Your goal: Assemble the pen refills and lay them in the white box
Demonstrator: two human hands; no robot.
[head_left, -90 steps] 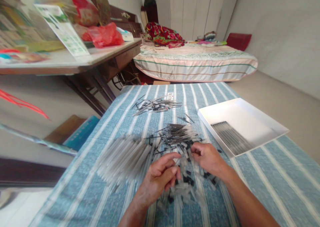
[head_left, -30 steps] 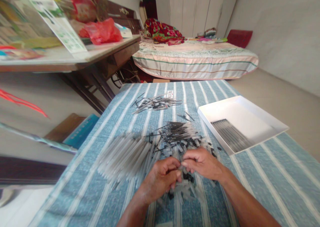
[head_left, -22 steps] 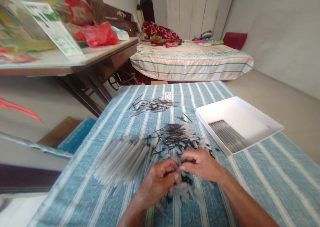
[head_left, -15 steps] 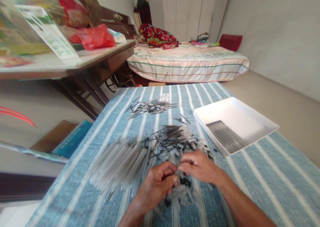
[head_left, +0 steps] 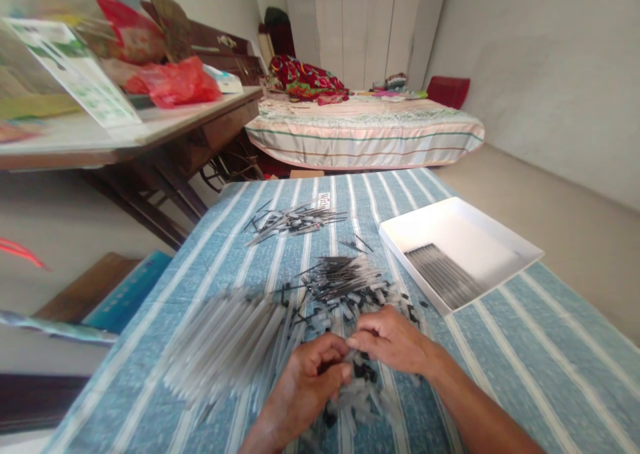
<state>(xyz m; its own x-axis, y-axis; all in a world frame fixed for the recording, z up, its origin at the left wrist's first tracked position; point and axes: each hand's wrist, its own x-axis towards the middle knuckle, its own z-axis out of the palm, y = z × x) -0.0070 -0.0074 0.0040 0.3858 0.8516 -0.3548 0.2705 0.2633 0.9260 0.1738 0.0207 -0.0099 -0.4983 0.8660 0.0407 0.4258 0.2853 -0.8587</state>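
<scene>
My left hand [head_left: 313, 377] is closed in a pinch, thumb against curled fingers. Right against it, my right hand [head_left: 393, 339] pinches too, and the fingertips of both meet. Whatever they grip is too small or hidden to make out. Beneath them lie small clear and black plastic pieces [head_left: 367, 373], like pen caps and plugs. A bundle of translucent pen barrels [head_left: 225, 344] spreads left of my left hand. Just beyond the hands is a heap of thin, dark-tipped pen refills [head_left: 337, 271].
An open white box [head_left: 500, 237] at right holds a row of grey pens [head_left: 443, 274]. Another loose pile of thin rods and pieces [head_left: 300, 221] lies farther back on the striped blue cloth [head_left: 140, 374]. A cluttered desk [head_left: 125, 147] stands left, a bed [head_left: 370, 134] behind.
The camera view has turned slightly, so the surroundings sit a little farther left. Both hands keep nearly the same pinched pose, fingertips together.
</scene>
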